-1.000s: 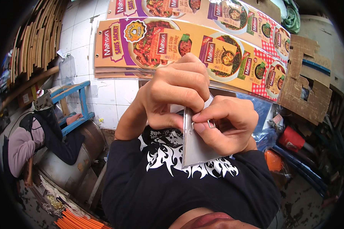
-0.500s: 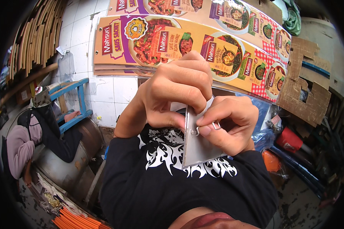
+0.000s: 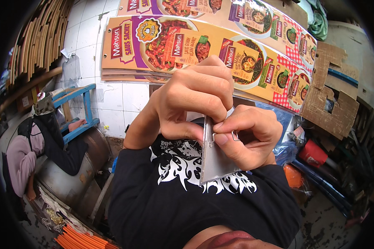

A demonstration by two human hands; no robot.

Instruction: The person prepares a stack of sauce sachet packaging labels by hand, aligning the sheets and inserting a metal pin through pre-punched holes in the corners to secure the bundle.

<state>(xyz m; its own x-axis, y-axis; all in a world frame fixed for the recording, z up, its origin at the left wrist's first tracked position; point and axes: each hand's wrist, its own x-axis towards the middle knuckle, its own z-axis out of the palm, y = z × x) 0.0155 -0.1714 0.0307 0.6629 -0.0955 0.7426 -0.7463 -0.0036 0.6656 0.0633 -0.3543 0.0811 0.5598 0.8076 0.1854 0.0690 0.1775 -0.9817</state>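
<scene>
My left hand [image 3: 195, 95] grips the upper part of a thin panel with a grey face [image 3: 218, 166], its thumb on the left side and the fingers curled over the top. The panel stands nearly edge-on in front of my chest. My right hand [image 3: 255, 135] pinches a small bent metal wire hook [image 3: 235, 136] between thumb and forefinger. One bent end of the hook shows at the panel's face, close to its left edge; whether it passes through a hole there I cannot tell.
Printed laminated food signs [image 3: 133, 50] lie stacked beyond my hands, beside cut cardboard [image 3: 332, 91]. A blue frame [image 3: 87, 103] and a metal drum [image 3: 75, 178] stand left, where another person sits [image 3: 25, 157]. Orange strips [image 3: 85, 238] lie lower left, and a red object [image 3: 313, 154] right.
My right hand has shifted slightly right, and the hook's end at the panel has turned more upright. The panel has moved a touch right. My left hand keeps its grip.
</scene>
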